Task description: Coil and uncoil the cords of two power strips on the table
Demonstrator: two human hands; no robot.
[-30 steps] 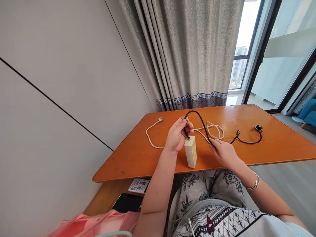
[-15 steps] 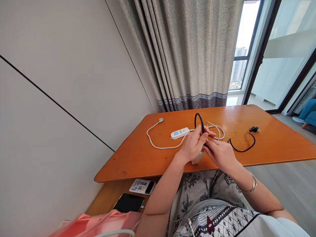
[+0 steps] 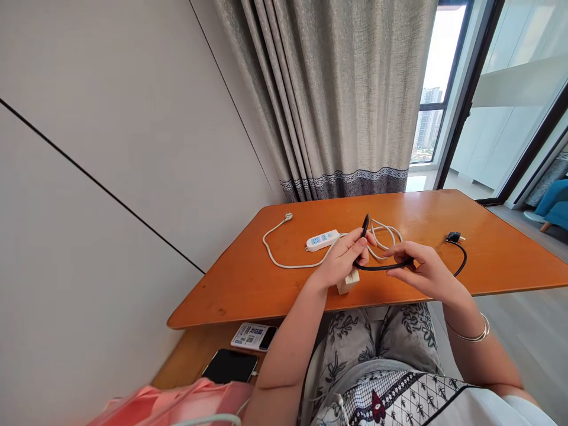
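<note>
My left hand [image 3: 344, 257] is closed around a looped part of a black power cord [image 3: 381, 268], whose bend sticks up above the fingers. Off to the right, my right hand [image 3: 423, 269] pinches the same cord, and a stretch of it runs between both hands. The cord's black plug [image 3: 453, 237] lies on the table at the right. Just under my left hand sits a small white block [image 3: 348, 282], partly covered by the hand. Behind the hands rests a white power strip [image 3: 322, 240] with blue sockets, and its white cable [image 3: 279, 263] curves left to a white plug [image 3: 288, 217].
The orange-brown wooden table [image 3: 248, 284] has its front edge close to my lap. On a lower surface at left are a black phone [image 3: 231, 365], a white card with printed codes [image 3: 249, 336] and a pink bag [image 3: 177, 405]. A curtain [image 3: 355, 106] hangs behind.
My right hand has moved right, away from my left hand, drawing a length of black cord between them. The raised cord loop at my left hand has become smaller.
</note>
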